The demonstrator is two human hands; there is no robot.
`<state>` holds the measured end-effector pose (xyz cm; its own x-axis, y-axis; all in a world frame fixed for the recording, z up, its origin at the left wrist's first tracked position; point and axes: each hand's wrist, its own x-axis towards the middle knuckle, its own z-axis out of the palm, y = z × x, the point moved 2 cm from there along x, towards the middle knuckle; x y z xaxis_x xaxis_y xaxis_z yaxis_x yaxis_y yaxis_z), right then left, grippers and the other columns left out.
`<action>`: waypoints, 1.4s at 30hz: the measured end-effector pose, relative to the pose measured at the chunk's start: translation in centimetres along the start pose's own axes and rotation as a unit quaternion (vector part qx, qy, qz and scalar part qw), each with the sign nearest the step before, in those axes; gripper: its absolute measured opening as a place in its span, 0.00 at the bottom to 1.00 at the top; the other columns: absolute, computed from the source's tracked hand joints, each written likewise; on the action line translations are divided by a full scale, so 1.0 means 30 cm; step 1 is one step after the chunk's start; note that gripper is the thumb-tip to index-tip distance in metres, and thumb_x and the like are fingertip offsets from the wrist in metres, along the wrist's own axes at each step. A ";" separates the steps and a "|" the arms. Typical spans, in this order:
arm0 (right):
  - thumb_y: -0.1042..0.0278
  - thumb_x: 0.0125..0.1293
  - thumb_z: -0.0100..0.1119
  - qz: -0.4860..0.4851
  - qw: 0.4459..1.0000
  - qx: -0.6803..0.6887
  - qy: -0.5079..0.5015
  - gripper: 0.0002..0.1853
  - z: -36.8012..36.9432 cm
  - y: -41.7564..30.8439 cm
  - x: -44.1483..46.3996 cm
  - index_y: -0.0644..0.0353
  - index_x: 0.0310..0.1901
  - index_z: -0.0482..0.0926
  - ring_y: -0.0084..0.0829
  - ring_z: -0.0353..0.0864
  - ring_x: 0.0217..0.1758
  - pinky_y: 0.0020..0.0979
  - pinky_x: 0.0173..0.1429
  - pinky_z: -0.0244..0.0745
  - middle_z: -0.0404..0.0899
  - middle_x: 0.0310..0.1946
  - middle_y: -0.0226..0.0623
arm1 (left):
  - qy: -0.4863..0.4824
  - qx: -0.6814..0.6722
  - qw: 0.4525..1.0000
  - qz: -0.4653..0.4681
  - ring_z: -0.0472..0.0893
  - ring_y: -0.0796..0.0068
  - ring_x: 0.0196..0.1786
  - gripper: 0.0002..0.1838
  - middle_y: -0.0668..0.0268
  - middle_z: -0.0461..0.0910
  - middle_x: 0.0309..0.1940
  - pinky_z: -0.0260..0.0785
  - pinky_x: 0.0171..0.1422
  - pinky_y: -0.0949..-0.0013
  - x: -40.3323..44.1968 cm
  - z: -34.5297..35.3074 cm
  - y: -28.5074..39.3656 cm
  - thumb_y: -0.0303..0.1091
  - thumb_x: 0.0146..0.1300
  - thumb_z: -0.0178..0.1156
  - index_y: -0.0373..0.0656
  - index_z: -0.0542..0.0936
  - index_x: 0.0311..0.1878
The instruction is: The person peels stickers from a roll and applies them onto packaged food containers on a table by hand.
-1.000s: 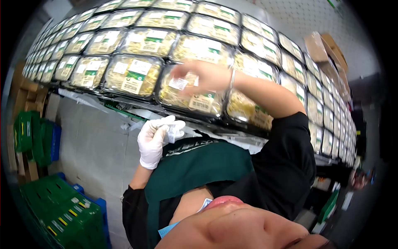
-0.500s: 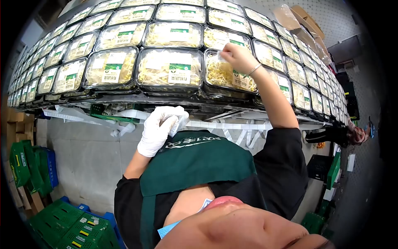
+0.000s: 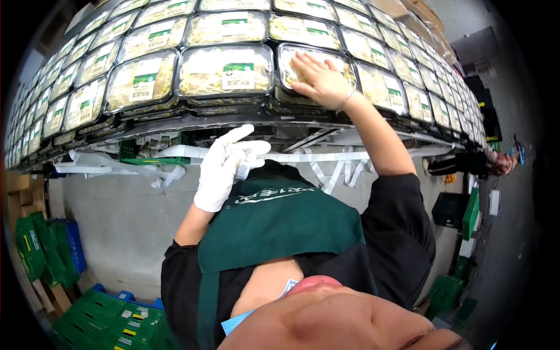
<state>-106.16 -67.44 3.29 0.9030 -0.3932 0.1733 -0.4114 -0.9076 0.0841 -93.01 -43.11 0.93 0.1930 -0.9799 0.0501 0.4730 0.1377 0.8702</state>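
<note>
Sprout pack (image 3: 286, 67) (clear lid, dark base) is located in the near row, right of centre, with neighbouring packs (image 3: 224, 70) close around it. Its lid is covered by the bare right hand (image 3: 324, 81), laid flat with fingers spread, presumably so that pressure is distributed; whether anything is held beneath the palm cannot be told. Printed slips (image 3: 245, 160) are gripped by the gloved left hand (image 3: 221, 166), near the table edge (image 3: 198, 123) and just above the green apron (image 3: 280, 224), a position probably chosen for easy reach. Packs are arranged in tight rows, printed faces upward, likely so that each lid can be accessed. White strips (image 3: 303, 157) are seen below the table edge.
</note>
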 end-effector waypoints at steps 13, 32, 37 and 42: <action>0.70 0.53 0.60 0.009 0.900 0.425 0.096 0.06 -0.219 0.012 -0.300 0.59 0.32 0.77 0.23 0.73 0.30 0.25 0.37 0.69 0.74 0.25 0.32 | 0.024 0.165 0.986 0.020 0.77 0.79 0.36 0.15 0.64 0.79 0.35 0.69 0.40 0.78 0.174 0.300 -0.162 0.26 0.55 0.57 0.37 0.72 0.47; 0.60 0.54 0.57 0.011 0.926 0.374 -0.046 0.18 -0.166 0.561 -0.377 0.63 0.42 0.71 0.32 0.74 0.37 0.31 0.46 0.68 0.75 0.31 0.36 | 0.180 0.021 0.980 0.081 0.79 0.73 0.33 0.06 0.57 0.79 0.31 0.72 0.37 0.74 0.424 0.720 -0.392 0.24 0.59 0.51 0.31 0.74 0.38; 0.72 0.52 0.61 -0.213 0.852 0.473 0.072 0.09 -0.212 0.417 -0.366 0.60 0.36 0.77 0.28 0.75 0.34 0.29 0.42 0.70 0.76 0.27 0.33 | 0.164 0.052 0.965 0.199 0.75 0.78 0.28 0.07 0.63 0.76 0.27 0.70 0.36 0.77 0.436 0.687 -0.360 0.21 0.56 0.53 0.31 0.72 0.39; 0.55 0.59 0.52 0.093 0.959 0.265 0.047 0.16 -0.049 0.797 -0.012 0.60 0.37 0.76 0.35 0.78 0.36 0.32 0.43 0.71 0.79 0.32 0.40 | 0.150 0.031 0.986 0.067 0.78 0.76 0.36 0.10 0.57 0.77 0.36 0.72 0.37 0.77 0.424 0.653 -0.326 0.23 0.60 0.51 0.32 0.70 0.45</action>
<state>-116.51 -88.78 6.67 0.7948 -0.5632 0.2263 -0.4209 -0.7800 -0.4630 -112.02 -59.73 2.65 0.4991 -0.8661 0.0273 0.3750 0.2442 0.8943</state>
